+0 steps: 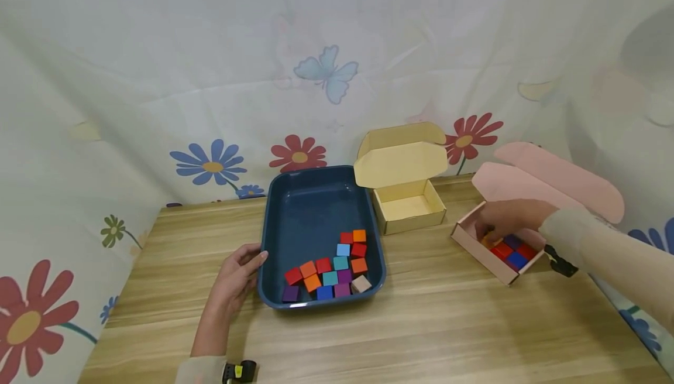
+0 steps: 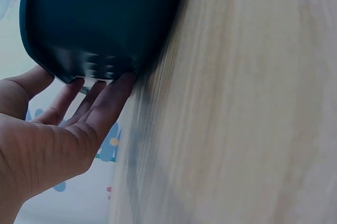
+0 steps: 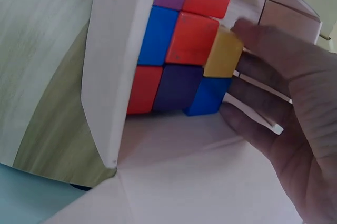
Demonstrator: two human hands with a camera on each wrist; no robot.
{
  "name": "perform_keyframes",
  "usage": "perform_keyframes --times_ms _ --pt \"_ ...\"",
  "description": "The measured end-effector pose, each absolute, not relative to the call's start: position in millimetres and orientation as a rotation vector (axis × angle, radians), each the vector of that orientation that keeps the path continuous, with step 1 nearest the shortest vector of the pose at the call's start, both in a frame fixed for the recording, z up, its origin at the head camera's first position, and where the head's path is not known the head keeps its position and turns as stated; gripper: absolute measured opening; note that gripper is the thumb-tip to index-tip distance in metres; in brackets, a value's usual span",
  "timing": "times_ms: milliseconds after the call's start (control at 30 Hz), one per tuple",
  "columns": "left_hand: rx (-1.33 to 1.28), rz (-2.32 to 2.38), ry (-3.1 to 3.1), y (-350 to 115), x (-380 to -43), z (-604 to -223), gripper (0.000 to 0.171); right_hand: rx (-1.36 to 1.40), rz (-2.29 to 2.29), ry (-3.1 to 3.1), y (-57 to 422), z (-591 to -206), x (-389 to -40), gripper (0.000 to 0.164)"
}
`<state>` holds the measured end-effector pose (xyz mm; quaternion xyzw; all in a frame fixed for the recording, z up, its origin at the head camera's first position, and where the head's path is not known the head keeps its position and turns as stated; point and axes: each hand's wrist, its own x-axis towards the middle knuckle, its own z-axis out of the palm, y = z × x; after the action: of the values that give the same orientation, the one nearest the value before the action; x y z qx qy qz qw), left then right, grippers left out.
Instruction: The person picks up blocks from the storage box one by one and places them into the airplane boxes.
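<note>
At the left rim of the dark blue tray [image 1: 270,208], my left hand [image 1: 237,273] grips the edge, thumb over it and fingertips against the outer wall. Several coloured blocks [image 1: 323,276] lie at the tray's near and right sides, among them red, orange, teal, purple and one pale wooden block. My right hand [image 1: 513,217] reaches into the pink box [image 1: 481,255]. In the right wrist view, its thumb and fingers are at a yellow block [image 3: 224,53] and seem to pinch it. Beside that, red [image 3: 192,37], blue and purple blocks sit in rows. Some fingertips are hidden.
A yellow cardboard box [image 1: 413,220] stands between tray and pink box, lid raised. The pink lid [image 1: 558,182] stands up behind my right forearm. All sit on a wooden table [image 1: 421,337], with a patterned cloth [image 1: 237,79] hanging behind and at both sides.
</note>
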<state>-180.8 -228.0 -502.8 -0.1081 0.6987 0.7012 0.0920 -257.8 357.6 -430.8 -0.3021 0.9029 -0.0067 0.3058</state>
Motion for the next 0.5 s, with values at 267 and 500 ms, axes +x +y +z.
perform_keyframes --times_ms 267,500 --pt "-0.333 2.064 2.084 -227 -181 -503 0.045 -0.855 0.023 2.465 355 -431 -255 0.013" --pt "-0.328 2.035 2.107 -228 -181 -501 0.046 -0.820 0.126 2.660 343 -406 -250 0.031"
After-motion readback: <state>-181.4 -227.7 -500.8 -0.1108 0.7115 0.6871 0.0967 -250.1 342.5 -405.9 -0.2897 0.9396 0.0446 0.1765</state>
